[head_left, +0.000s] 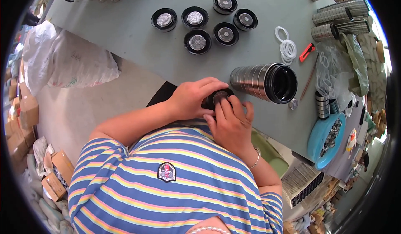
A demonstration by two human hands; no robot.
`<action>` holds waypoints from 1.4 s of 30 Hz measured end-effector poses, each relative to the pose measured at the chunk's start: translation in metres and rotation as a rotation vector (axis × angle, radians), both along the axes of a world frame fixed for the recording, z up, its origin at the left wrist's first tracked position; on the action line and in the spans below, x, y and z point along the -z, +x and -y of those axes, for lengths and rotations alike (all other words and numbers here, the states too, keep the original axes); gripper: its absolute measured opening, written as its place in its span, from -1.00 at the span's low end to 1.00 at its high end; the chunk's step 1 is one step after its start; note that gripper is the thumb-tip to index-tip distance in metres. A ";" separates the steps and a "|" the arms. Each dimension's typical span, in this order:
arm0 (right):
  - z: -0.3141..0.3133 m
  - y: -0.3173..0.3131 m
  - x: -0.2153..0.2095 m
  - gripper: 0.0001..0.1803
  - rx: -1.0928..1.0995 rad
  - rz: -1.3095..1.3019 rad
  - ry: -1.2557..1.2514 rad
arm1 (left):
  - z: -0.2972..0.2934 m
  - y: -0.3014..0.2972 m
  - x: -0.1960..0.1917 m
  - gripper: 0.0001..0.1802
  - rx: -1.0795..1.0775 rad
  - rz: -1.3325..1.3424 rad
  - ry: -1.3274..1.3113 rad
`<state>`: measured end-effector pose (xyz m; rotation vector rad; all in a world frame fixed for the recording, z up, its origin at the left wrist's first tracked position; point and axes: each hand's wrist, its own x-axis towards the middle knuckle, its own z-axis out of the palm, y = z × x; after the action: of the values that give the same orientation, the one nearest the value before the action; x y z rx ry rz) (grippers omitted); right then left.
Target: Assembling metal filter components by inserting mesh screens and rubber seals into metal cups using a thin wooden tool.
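Close to my body, at the table's near edge, I have a round black cup lid (220, 95) with a metallic-looking centre. My left hand (193, 98) grips it from the left side, fingers along its far rim and thumb below. The bent fingertips of my right hand (232, 123) press into its middle from the right, covering part of it. Just beyond my right hand, a steel tumbler (252, 79) with a black inner rim lies on its side, its open mouth turned towards the right. A small metal disc (293, 104) rests beside that mouth.
Several black lids with metal centres (197, 42) stand on the grey table (133, 33). White sealing rings (288, 50), a red utility knife (307, 52) and a blue basin (316, 150) of small metal parts are to the right. Stacked tumblers (342, 12) line the far right.
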<state>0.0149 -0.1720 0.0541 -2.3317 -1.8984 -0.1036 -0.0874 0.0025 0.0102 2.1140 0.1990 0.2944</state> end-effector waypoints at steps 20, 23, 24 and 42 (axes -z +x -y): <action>0.138 0.165 0.057 -0.47 0.712 -0.093 0.417 | -0.043 0.043 -0.037 -0.36 -0.297 0.273 0.184; 0.119 0.162 0.040 -0.42 0.854 -0.376 0.408 | -0.017 0.061 -0.066 -0.13 -0.144 0.408 -0.082; 0.117 0.162 0.037 -0.43 0.861 -0.461 0.389 | -0.009 0.070 -0.074 -0.05 -0.102 0.511 -0.090; 0.000 0.096 -0.118 -0.58 0.037 -0.083 0.294 | 0.009 0.101 -0.072 -0.10 -0.054 0.495 -0.201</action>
<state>0.1107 -0.1722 0.1723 -2.1405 -1.6733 -0.2666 0.0135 -0.0070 0.0825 1.7783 -0.0082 0.7831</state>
